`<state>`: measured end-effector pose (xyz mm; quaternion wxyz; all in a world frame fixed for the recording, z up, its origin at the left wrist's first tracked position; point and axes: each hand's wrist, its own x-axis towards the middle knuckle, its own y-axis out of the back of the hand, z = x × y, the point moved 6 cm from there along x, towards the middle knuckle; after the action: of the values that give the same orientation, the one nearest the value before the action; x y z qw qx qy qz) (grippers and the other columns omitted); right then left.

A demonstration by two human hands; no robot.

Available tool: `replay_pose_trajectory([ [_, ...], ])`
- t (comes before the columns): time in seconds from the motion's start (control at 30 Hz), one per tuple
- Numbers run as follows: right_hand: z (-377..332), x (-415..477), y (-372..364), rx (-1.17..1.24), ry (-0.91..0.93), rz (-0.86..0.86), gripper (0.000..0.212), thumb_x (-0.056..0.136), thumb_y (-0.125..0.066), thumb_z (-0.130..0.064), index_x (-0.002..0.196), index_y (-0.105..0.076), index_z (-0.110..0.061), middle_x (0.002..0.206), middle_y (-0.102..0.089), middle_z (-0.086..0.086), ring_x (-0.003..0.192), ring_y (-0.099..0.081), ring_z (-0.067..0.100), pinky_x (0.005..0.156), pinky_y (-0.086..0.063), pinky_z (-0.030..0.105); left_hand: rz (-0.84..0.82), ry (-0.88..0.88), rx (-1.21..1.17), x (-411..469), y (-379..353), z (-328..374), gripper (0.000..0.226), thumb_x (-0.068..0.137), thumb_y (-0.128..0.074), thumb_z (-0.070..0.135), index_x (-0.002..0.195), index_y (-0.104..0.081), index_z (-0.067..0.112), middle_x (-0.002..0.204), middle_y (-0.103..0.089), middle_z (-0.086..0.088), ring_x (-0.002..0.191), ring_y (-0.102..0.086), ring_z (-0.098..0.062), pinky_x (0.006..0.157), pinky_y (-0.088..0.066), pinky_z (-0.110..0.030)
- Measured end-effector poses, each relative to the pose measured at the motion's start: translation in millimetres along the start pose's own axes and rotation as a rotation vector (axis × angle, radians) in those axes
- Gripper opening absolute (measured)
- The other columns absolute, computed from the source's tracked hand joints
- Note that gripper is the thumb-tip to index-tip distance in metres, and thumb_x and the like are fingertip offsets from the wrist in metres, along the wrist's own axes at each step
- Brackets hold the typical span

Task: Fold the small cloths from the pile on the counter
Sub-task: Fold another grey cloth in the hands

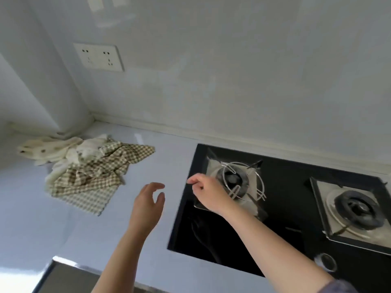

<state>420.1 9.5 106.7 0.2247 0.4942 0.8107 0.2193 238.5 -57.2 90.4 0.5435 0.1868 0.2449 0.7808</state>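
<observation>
My left hand (148,199) hovers open; my right hand (206,191), loosely curled and empty, hangs over the hob (285,208). The cloth pile (88,172) at ten o'clock could slide off the table (31,218).

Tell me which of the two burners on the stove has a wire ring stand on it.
The left burner, next to the right hand, carries the wire ring stand. The right burner, near the picture's edge, has none.
</observation>
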Motion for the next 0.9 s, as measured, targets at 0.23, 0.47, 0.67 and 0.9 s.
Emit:
replay_pose_trajectory([
  [0.23,-69,107,-131,-0.055,-0.104,-0.135,0.031,0.093,-0.045,-0.006,0.117,-0.064,-0.012,0.124,-0.063,0.003,0.096,-0.054,0.010,0.085,-0.042,0.018,-0.005,0.054,0.157,109,134,-117,0.019,0.088,-0.059,0.005,0.101,-0.069,0.014,0.108,-0.067,-0.003,0.101,-0.062,-0.021,0.079,-0.041,-0.026],
  [0.47,-124,215,-212,-0.174,-0.144,-0.224,0.031,0.097,-0.047,-0.014,0.126,-0.058,-0.017,0.135,-0.053,0.003,0.121,-0.052,0.019,0.098,-0.043,0.028,0.004,0.162,0.407,227,208,-198,0.036,0.088,-0.056,0.013,0.124,-0.058,0.013,0.136,-0.048,-0.013,0.120,-0.048,-0.032,0.091,-0.047,-0.044],
  [0.67,-142,269,-250,-0.219,-0.110,-0.228,0.043,0.096,-0.051,-0.019,0.137,-0.045,-0.027,0.141,-0.044,-0.001,0.119,-0.052,0.020,0.088,-0.044,0.029,-0.392,0.263,0.495,258,185,-241,0.033,0.095,-0.050,0.028,0.126,-0.057,0.019,0.122,-0.059,-0.009,0.104,-0.059,-0.024,0.084,-0.050,-0.032],
  [0.9,-138,283,-256,-0.510,-0.021,-0.159,0.049,0.095,-0.048,-0.026,0.144,-0.039,-0.028,0.148,-0.034,0.000,0.134,-0.034,0.024,0.108,-0.036,0.037,0.104,0.237,0.347,264,226,-256,0.011,0.090,-0.052,0.020,0.087,-0.062,0.019,0.085,-0.064,0.001,0.073,-0.060,-0.023,0.063,-0.052,-0.036],
])
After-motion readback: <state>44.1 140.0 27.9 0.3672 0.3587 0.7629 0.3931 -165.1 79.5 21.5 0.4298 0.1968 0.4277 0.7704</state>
